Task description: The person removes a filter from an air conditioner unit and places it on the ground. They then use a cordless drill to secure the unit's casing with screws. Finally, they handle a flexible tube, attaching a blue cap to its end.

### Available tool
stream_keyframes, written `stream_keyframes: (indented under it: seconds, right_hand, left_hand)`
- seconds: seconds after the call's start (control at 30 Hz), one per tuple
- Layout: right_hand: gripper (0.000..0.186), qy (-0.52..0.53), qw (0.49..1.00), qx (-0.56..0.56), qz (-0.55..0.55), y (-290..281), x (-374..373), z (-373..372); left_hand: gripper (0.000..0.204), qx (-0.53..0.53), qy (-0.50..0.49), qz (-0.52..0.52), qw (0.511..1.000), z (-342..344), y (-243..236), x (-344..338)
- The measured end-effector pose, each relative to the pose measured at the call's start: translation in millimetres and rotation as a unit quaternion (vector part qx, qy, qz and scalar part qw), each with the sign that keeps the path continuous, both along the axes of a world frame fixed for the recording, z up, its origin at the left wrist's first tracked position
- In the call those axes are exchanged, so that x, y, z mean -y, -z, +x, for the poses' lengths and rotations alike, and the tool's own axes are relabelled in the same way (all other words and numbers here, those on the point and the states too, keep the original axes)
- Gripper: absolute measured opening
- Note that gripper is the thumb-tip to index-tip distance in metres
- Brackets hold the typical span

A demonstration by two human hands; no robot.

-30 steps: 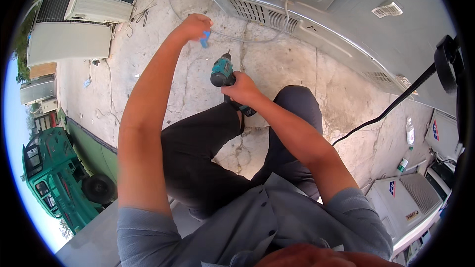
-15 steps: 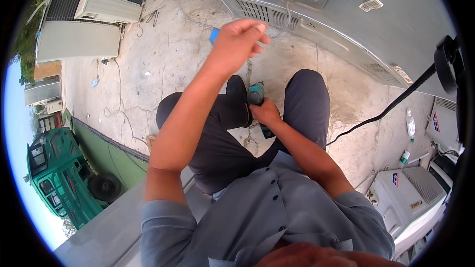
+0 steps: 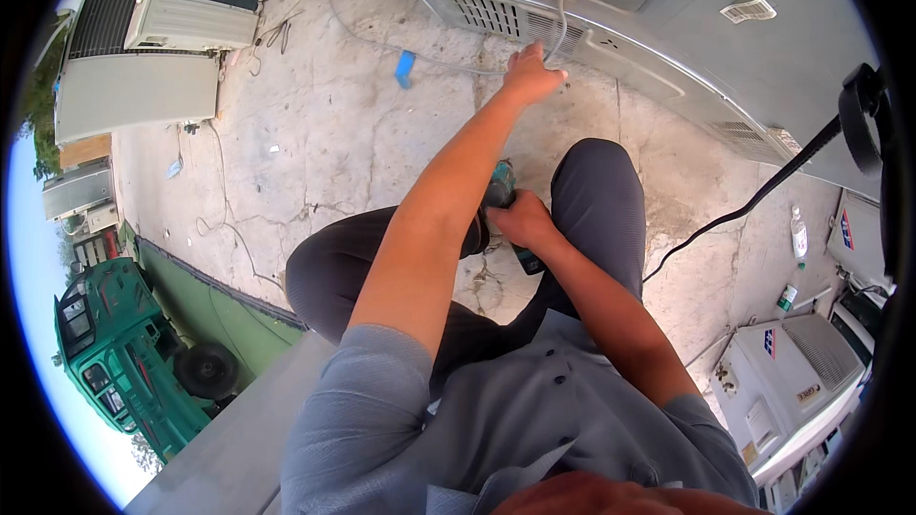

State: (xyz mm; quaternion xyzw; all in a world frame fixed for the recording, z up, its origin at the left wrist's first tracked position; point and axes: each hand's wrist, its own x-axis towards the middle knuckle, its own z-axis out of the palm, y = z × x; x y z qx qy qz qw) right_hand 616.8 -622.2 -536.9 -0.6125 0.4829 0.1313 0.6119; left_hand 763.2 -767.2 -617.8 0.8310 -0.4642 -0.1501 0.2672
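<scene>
My left hand [image 3: 534,74] is stretched far forward, right at a pale grey cord [image 3: 561,11] that hangs from the back of a large grey metal appliance [image 3: 677,48]. Its thumb is spread from the fingers; whether they touch the cord I cannot tell. Low between my knees, my right hand [image 3: 525,220] is wrapped round the grip of a teal and black cordless drill [image 3: 499,184]. My left forearm hides part of the drill. A blue piece [image 3: 405,69] lies on the concrete floor beside the cord's loop.
An air-conditioner unit [image 3: 196,19] stands at the far left, with loose wires near it. White units [image 3: 787,386] and plastic bottles [image 3: 798,236] are at the right. A black cable [image 3: 744,215] crosses the right side. A green vehicle [image 3: 124,343] is at the left.
My left hand has reached forward and right, to the cord by the appliance, uncovering the blue piece. The right hand keeps its hold on the drill. The view has shifted slightly.
</scene>
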Motion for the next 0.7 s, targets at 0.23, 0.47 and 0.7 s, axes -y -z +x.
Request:
stream_keyframes:
  seconds: [0.23, 0.47, 0.7]
  right_hand:
    - [0.044, -0.135, 0.96, -0.001, -0.247, 11.2, -22.5, -5.1]
    - [0.046, -0.18, 0.928, -0.112, -0.306, 96.2, -33.4, 6.4]
    - [0.062, -0.063, 0.954, 0.071, -0.284, 16.8, -5.2, 32.9]
  left_hand:
    - [0.03, -0.288, 0.235, 0.232, 0.899, 29.1, -58.4, -32.9]
    - [0.016, 0.106, 0.242, 0.283, 0.922, 173.5, -167.5, -155.1]
    - [0.017, -0.058, 0.034, 0.178, 0.982, 172.3, -256.5, -185.3]
